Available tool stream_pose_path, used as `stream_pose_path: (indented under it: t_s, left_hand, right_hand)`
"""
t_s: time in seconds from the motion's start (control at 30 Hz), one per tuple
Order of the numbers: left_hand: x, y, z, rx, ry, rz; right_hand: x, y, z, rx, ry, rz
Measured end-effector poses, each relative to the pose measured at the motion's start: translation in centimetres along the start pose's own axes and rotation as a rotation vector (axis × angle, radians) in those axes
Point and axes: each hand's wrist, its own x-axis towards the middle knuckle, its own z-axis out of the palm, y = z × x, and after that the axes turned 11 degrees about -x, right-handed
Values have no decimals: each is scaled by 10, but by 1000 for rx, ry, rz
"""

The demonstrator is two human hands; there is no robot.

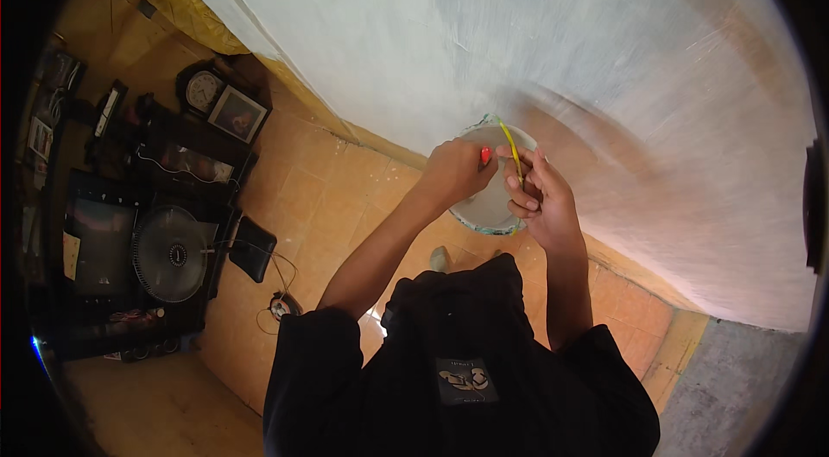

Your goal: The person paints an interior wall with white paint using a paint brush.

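My left hand is closed, with the red end of a small object showing between thumb and fingers; the rest of that object is hidden. Close beside it, the fingers of my right hand are curled around a thin yellow strip. The strip runs from near the far rim of a bucket to my fingers, and a bit of yellow shows at the near rim. I cannot tell whether it is the bucket's handle. Both hands are over the round, pale bucket, whose rim has green smears. Greyish-white shows inside it.
A whitish, streaky wall rises just beyond the bucket. Orange tiles cover the floor. On the left, a dark cabinet holds a screen, a clock and a framed picture. A round fan and cables are there too.
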Motion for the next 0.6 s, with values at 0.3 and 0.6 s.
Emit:
stream_pose_path:
  t_s: [0.3, 0.6]
  left_hand:
    - [3, 16, -14, -100, 83, 51]
    - [-15, 18, 17, -210, 223, 178]
  right_hand:
    - [4, 3, -17, 8, 4, -42]
    - [0, 9, -27, 70, 59, -9]
